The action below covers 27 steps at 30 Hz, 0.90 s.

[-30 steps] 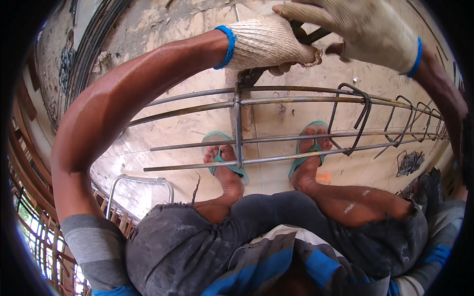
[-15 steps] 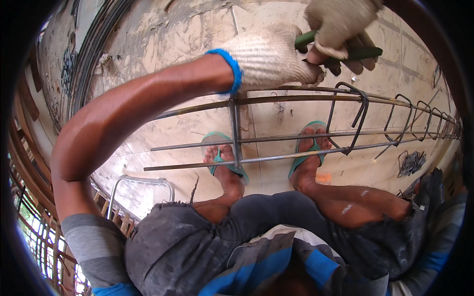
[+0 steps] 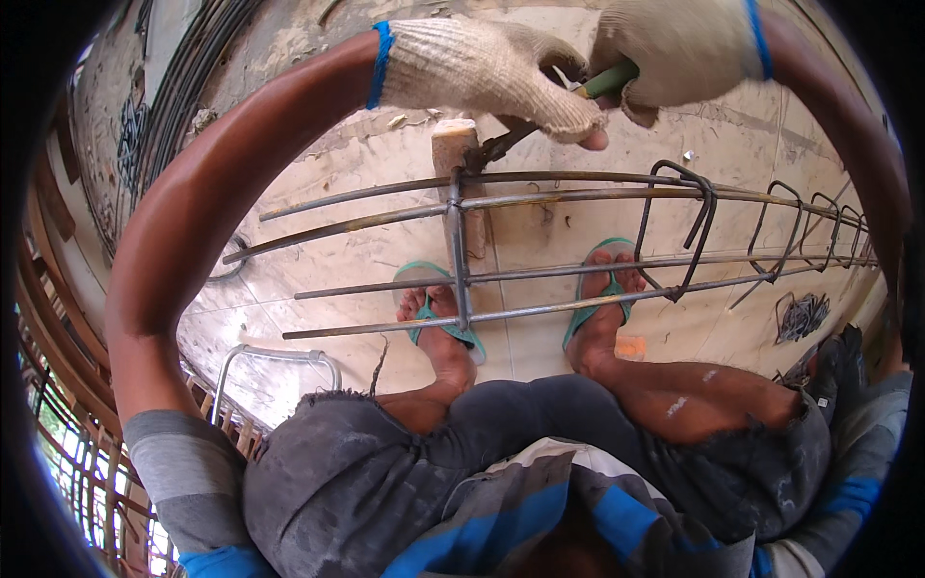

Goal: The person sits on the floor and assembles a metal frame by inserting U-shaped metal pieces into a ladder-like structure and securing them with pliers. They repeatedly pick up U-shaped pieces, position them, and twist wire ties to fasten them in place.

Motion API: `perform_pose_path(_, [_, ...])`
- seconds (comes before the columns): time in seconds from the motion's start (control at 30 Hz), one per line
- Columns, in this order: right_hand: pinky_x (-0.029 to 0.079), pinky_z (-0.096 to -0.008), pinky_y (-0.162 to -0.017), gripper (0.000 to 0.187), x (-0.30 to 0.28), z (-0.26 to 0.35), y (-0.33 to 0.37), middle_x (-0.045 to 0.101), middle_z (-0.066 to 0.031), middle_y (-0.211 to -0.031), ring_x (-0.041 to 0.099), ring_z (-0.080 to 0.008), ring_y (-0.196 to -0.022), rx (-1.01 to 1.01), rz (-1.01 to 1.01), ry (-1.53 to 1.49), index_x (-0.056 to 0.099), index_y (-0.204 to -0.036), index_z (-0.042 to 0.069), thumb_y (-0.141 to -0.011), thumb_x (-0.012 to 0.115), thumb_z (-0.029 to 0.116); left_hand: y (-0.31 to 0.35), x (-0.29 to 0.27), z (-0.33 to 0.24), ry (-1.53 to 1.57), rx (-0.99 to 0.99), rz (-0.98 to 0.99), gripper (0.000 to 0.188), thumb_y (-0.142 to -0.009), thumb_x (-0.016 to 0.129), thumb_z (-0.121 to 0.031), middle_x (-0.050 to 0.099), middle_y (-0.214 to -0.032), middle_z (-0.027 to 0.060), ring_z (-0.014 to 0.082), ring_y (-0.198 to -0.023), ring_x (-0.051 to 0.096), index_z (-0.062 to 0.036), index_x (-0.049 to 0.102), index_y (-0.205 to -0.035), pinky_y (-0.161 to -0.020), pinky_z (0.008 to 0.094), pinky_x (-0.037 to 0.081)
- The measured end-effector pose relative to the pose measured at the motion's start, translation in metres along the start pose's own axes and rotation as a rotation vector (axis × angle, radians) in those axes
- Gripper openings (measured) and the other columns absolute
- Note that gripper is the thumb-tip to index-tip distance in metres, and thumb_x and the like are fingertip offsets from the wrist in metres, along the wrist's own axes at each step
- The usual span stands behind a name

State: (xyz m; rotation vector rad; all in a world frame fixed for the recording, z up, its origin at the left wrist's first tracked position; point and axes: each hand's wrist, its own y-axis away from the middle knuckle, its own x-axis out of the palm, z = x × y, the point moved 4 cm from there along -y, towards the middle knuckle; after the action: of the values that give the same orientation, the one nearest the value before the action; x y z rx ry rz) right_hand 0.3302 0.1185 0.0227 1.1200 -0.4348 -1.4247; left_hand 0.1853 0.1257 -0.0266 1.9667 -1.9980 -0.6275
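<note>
My right hand (image 3: 679, 58), in a knitted glove, is closed round the green handle of a pair of pincers (image 3: 609, 81). My left hand (image 3: 491, 72), gloved too, curls over the same tool, covering much of its middle. The pincers' dark jaws (image 3: 493, 149) come down to the upper left corner of a rebar cage (image 3: 559, 197), where a square stirrup (image 3: 461, 260) crosses the long bars. Whether the jaws grip any wire there is too small to tell.
A wooden block (image 3: 451, 144) supports the cage's left end. More stirrups (image 3: 699, 226) hang along the bars to the right. A bundle of wire (image 3: 803, 318) lies on the floor at right, long dark rods (image 3: 188, 87) at far left. My sandalled feet (image 3: 607, 279) stand beneath the cage.
Both hands have come apart somewhat, the left moving leftward and up. The pincers' jaws now reach the stirrup corner, and the wooden block has come into sight.
</note>
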Motion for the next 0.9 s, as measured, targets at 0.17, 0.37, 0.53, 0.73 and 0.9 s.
perform_pose_path(0.17, [0.062, -0.0346, -0.066, 0.043, 0.002, -0.019, -0.014, 0.076, -0.0143, -0.094, 0.074, -0.0209, -0.076, 0.193, 0.601, -0.584, 0.074, -0.117, -0.001, -0.098, 0.062, 0.036, -0.003, 0.005, -0.009, 0.015, -0.046, -0.003, 0.077, -0.084, 0.080, -0.063, 0.072, -0.103, 0.0149, 0.0255, -0.100, 0.070, 0.0006, 0.069, -0.126, -0.091, 0.0342, 0.052])
perform_pose_path(0.37, [0.059, -0.0444, -0.075, 0.044, -0.021, 0.005, 0.010, 0.077, -0.0181, -0.095, 0.073, -0.0366, -0.083, 0.100, 0.075, -0.025, 0.076, -0.119, 0.006, -0.083, 0.075, 0.033, -0.004, 0.016, 0.010, 0.396, -0.153, 0.057, 0.054, -0.093, 0.077, -0.054, 0.069, -0.087, 0.0065, 0.0141, -0.082, 0.066, -0.0031, 0.070, -0.110, -0.069, 0.0295, 0.054])
perform_pose_path(0.53, [0.056, -0.0502, -0.075, 0.044, 0.000, 0.030, 0.022, 0.071, -0.0162, -0.085, 0.071, -0.0379, -0.081, -0.067, -0.703, 0.428, 0.075, -0.116, 0.012, -0.076, 0.083, 0.029, 0.003, 0.019, 0.030, 0.841, -0.004, 0.103, 0.036, -0.102, 0.073, -0.028, 0.065, -0.095, 0.0051, 0.0131, -0.081, 0.067, -0.0034, 0.060, -0.125, -0.078, 0.0306, 0.063])
perform_pose_path(0.73, [0.057, -0.0418, -0.066, 0.040, -0.013, 0.014, 0.021, 0.075, -0.0161, -0.088, 0.073, -0.0302, -0.076, 0.002, -0.256, 0.173, 0.075, -0.115, 0.008, -0.085, 0.077, 0.035, 0.006, 0.001, -0.019, 0.040, 0.110, -0.051, 0.061, -0.091, 0.080, -0.051, 0.068, -0.095, 0.0094, 0.0199, -0.084, 0.068, -0.0027, 0.066, -0.125, -0.072, 0.0301, 0.058])
perform_pose_path(0.9, [0.057, -0.0351, -0.066, 0.044, 0.000, -0.029, -0.025, 0.078, -0.0104, -0.093, 0.073, -0.0206, -0.079, 0.223, 0.548, -0.491, 0.078, -0.110, 0.004, -0.099, 0.065, 0.045, 0.002, 0.018, -0.001, 0.094, -0.160, -0.070, 0.054, -0.084, 0.082, -0.056, 0.065, -0.075, 0.0052, 0.0150, -0.065, 0.061, -0.0041, 0.073, -0.098, -0.056, 0.0310, 0.049])
